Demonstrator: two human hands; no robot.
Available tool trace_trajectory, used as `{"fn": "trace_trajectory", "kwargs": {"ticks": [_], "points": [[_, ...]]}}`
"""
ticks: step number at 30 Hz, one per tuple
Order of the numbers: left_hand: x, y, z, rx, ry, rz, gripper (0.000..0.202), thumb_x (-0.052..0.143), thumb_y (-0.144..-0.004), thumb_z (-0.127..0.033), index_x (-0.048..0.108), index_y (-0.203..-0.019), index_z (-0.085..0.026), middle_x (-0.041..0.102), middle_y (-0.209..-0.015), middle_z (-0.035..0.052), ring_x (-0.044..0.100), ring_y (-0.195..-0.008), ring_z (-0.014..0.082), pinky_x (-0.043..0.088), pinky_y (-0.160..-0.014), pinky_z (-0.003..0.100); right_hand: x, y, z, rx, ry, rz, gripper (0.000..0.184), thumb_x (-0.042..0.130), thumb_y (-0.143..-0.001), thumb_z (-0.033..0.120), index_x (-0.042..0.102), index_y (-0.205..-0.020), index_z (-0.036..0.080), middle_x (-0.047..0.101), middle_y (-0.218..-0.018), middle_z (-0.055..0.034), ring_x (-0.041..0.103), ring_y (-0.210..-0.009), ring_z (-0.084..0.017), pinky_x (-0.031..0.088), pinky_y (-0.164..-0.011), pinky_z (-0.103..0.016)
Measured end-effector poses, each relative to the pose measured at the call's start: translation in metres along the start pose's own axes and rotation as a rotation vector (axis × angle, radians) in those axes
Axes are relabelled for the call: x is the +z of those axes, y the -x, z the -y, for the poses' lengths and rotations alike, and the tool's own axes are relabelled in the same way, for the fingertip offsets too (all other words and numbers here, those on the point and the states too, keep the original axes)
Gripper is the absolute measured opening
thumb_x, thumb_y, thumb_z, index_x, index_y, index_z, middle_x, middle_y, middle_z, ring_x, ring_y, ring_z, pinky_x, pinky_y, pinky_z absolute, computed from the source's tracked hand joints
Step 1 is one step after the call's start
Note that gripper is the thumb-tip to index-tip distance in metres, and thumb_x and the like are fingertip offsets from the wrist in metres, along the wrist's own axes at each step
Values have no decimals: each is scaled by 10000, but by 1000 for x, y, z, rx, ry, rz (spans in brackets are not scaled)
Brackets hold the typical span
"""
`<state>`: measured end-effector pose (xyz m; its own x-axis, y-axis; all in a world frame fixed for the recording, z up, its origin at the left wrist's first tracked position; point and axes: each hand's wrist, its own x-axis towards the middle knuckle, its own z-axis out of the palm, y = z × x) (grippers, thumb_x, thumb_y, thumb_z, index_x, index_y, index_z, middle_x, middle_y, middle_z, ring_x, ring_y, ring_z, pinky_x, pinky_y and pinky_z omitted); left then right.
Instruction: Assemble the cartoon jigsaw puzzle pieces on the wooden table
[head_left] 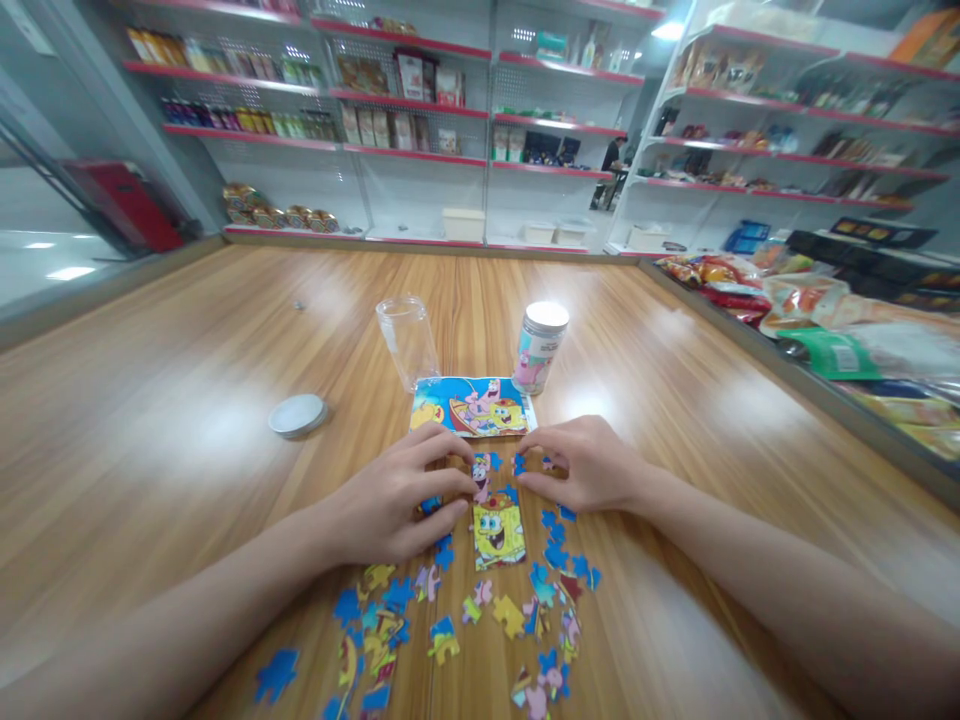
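I see the puzzle [498, 538] between the left hand [409, 492], loosely spread beside its left edge, and the right hand [589, 465], upper right, grip unclear.

Shop by look: red-edged shelves [412, 103] of bottles [255, 121] and boxes [412, 76] far beyond left grip [412, 490]; bagged goods [810, 305] heaped well right of right grip [589, 465], past tabletop [225, 335] edge.

Bright light, pale glare on wooden tabletop [225, 350]
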<state>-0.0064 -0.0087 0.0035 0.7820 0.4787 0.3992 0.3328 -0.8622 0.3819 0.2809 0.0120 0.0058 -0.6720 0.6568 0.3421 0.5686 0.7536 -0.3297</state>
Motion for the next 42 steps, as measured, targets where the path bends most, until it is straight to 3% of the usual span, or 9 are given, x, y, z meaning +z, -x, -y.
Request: {"fn": "trace_trajectory", "kwargs": {"ticks": [3,15,17,20,23,29,35,42], "points": [[0,-1,-1,10,5,26,202,583,-917,-164,686,-1086,-205,621,-1165,98,543,-1088,231,483,-972,402,0,-2,4,38,43,47,290,699,-854,444,706,-1011,200,603,-608,35,555,-547,-113,314,-564,-233],[0,-2,0,-12,7,49,206,578,-923,-181,694,-1093,-191,629,-1160,92,531,-1080,228,469,-978,413,2,-1,0,121,0,115,221,682,-868,343,625,-1024,197,475,-536,92,474,-494,-89,274,-545,-233],[0,-3,-1,-13,7,49,204,578,-922,-184,697,-1088,-192,629,-1156,94,532,-1074,229,471,-972,415,3,1,1,123,-3,103,213,680,-866,312,607,-1029,197,506,-567,84,490,-513,-95,296,-554,-236],[1,-3,-2,-15,11,42,201,574,-922,-184,700,-1078,-189,630,-1148,93,532,-1069,228,472,-971,417,4,1,4,65,-21,43,175,669,-862,262,597,-1009,200,647,-833,3,596,-706,-129,387,-637,-252],[2,-2,-2,-18,14,36,203,569,-922,-185,700,-1077,-189,631,-1141,88,535,-1064,225,474,-969,414,5,0,6,-42,-72,19,114,654,-867,230,602,-965,203,656,-1032,-43,622,-877,-164,448,-736,-279],[3,-3,0,-15,15,35,196,573,-923,-204,703,-1069,-196,637,-1133,84,546,-1051,220,474,-974,411,10,-2,5,-113,-186,-2,84,644,-884,213,615,-962,207,672,-1002,-34,626,-880,-167,480,-757,-296],[3,-3,-2,-13,10,27,195,565,-930,-218,705,-1066,-194,638,-1127,87,554,-1046,218,476,-971,411,14,-1,8,-98,-237,-60,76,660,-871,161,655,-934,203,665,-824,-5,604,-739,-133,459,-671,-264],[4,-5,-2,2,-10,11,199,566,-926,-220,704,-1065,-184,635,-1122,92,552,-1057,225,479,-978,412,22,-9,15,-162,-240,-135,121,609,-945,171,689,-1031,202,696,-909,-39,639,-864,-160,505,-779,-307]]}}
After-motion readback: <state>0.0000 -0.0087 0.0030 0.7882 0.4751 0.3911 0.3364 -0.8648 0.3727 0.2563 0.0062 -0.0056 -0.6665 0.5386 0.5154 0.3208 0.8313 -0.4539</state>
